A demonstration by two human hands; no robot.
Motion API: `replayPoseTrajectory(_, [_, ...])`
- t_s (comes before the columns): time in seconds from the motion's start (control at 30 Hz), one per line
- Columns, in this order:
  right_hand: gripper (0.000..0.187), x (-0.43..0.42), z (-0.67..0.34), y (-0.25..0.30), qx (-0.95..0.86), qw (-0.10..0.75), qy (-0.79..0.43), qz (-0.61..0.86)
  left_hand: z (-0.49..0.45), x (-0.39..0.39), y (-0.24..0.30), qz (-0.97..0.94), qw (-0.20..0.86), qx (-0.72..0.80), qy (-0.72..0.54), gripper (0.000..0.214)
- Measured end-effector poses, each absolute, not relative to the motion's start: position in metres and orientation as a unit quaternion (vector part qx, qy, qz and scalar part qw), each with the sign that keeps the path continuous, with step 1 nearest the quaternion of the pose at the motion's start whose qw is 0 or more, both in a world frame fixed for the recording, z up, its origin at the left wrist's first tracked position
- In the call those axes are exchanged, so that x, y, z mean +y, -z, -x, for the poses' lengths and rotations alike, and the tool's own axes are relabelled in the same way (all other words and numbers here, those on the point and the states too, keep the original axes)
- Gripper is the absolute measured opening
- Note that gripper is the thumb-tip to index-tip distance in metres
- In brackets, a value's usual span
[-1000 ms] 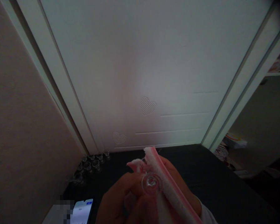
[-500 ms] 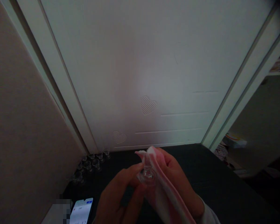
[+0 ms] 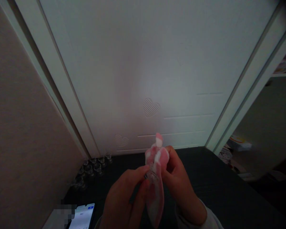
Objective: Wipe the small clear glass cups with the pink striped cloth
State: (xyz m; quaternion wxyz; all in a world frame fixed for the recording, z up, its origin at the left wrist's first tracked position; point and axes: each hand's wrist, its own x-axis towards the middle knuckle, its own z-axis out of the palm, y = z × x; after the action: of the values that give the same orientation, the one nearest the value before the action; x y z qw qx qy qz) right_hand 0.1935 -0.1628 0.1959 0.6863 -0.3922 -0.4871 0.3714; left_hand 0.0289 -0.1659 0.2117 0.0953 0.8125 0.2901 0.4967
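Note:
A pink and white striped cloth hangs between my hands above the dark table, its upper part bunched into folds. My left hand pinches a small clear glass cup between thumb and fingers. Most of that cup is covered by the cloth, and only a bit of its clear side shows. From the other side, my right hand grips the cloth, pressing it around the cup. Some of my right fingers are hidden behind the fabric.
Several small clear glass cups stand grouped at the table's back left corner. A lit phone lies at the front left. Behind the dark table rises a white panel with heart patterns. Shelves with papers are at the right.
The cloth has shifted and now hangs more upright, with its top bunched higher. The cup's round opening, visible before, is now mostly covered. My right hand has turned slightly.

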Motion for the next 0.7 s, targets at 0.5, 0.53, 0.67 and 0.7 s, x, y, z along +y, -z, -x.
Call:
replayPoseTrajectory(0.5, [0.019,-0.1638,-0.1908,-0.2021,-0.498,0.736,-0.280,0.363,-0.0306,-0.1631,-0.2127,-0.818,0.008,0.283,-0.500,0.029])
replayPoseTrajectory(0.53, [0.024,-0.1637,-0.1910,-0.2016,-0.495,0.738,-0.280,0.363,-0.0310,-0.1631,-0.2128,-0.814,0.009,0.284,-0.506,0.028])
replayPoseTrajectory(0.67, [0.042,-0.1641,-0.1934,-0.1962,-0.476,0.747,-0.280,0.370,-0.0346,-0.1631,-0.2096,-0.797,0.015,0.290,-0.530,0.022])
replayPoseTrajectory(0.7, [0.045,-0.1642,-0.1940,-0.1948,-0.474,0.749,-0.278,0.371,-0.0358,-0.1633,-0.2083,-0.791,0.018,0.292,-0.538,0.021])
